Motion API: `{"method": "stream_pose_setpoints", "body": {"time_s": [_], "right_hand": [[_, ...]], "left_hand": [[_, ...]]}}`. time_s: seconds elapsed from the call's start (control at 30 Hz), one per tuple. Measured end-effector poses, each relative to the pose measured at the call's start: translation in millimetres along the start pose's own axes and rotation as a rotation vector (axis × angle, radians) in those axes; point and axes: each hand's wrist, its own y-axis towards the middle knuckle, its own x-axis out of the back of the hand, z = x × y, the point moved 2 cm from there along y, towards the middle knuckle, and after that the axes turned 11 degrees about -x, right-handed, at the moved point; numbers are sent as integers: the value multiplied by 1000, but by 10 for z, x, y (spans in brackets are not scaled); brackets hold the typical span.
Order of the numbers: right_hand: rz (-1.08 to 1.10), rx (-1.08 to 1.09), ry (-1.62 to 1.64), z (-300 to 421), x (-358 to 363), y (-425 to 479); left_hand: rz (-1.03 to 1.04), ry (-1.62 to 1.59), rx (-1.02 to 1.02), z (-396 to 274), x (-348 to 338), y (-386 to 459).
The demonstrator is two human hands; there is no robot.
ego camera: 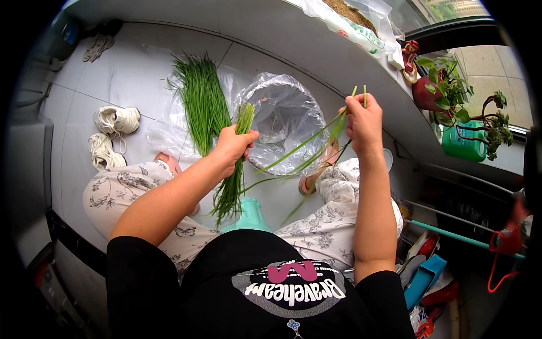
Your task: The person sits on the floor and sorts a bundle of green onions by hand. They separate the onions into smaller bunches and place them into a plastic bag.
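Note:
My left hand [237, 148] is closed around a bunch of green Chinese chives [244, 120], their pale cut ends upward and the leaves hanging down. My right hand [363, 120] pinches a few separate chive stalks [305, 148] whose long leaves trail down to the left. A larger pile of chives [201, 97] lies on clear plastic on the floor, beyond my left hand. Between and beyond my hands stands a round bin lined with a clear plastic bag [296, 82], with some scraps inside it.
White sneakers [118, 120] lie on the tiled floor at left. A teal plastic stool [250, 212] is beneath me. Along the right, a window ledge holds potted plants [427, 93], a green jug [465, 142] and a plastic sack [351, 31]. A rack with assorted items [427, 275] stands at lower right.

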Motion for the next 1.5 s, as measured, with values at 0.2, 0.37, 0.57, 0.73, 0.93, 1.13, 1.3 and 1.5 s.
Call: {"method": "stream_pose_setpoints", "body": {"time_s": [0.2, 0.37, 0.57, 0.73, 0.93, 1.13, 1.3, 1.5], "right_hand": [[200, -96, -27, -32, -10, -83], [434, -261, -102, -269, -350, -272], [525, -375, -62, -393, -529, -408], [493, -439, -18, -458, -538, -410], [439, -472, 42, -463, -547, -460], [631, -486, -78, -552, -552, -495], [613, -418, -124, -640, -524, -448], [579, -317, -201, -626, -540, -436]], "left_hand": [[101, 65, -60, -48, -35, -45], [259, -29, -156, -233, -254, -191], [284, -33, -148, -210, -410, -191], [269, 35, -147, -203, -438, -155], [250, -78, -86, -163, -435, -127], [211, -186, -101, -133, -353, -51], [213, -206, -98, -136, -329, -30], [196, -223, -120, -126, -321, -6]]}}
